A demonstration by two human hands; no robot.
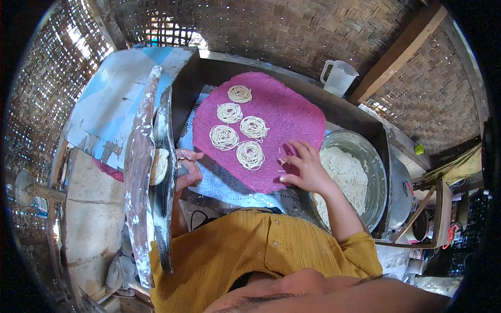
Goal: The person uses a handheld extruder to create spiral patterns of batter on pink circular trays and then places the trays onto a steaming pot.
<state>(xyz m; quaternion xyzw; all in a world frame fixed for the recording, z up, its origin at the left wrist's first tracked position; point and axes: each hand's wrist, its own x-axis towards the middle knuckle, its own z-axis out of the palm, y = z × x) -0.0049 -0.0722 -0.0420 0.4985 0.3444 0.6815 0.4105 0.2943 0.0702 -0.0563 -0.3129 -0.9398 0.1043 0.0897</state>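
My left hand (190, 175) is beside a long wooden press, partly hidden behind its dark beam (165, 182). Its fingers curl around a short grey tube-like part (182, 170). A lump of pale dough (159, 167) sits between that dark beam and a flour-smeared wooden lever (140, 156). Over the lower right of a rough pink round mat (292, 112), my right hand (308, 168) has its fingers spread, with short noodle scraps by the fingertips. Several coiled nests of thin pale noodles (250, 155) lie on the mat's left half.
A large metal basin (380, 195) of white flour (344, 177) stands right of my right forearm. Behind it is a clear plastic jug (339, 78). A blue-and-white panel (120, 99) lies beyond the press at left. Woven walls enclose the space.
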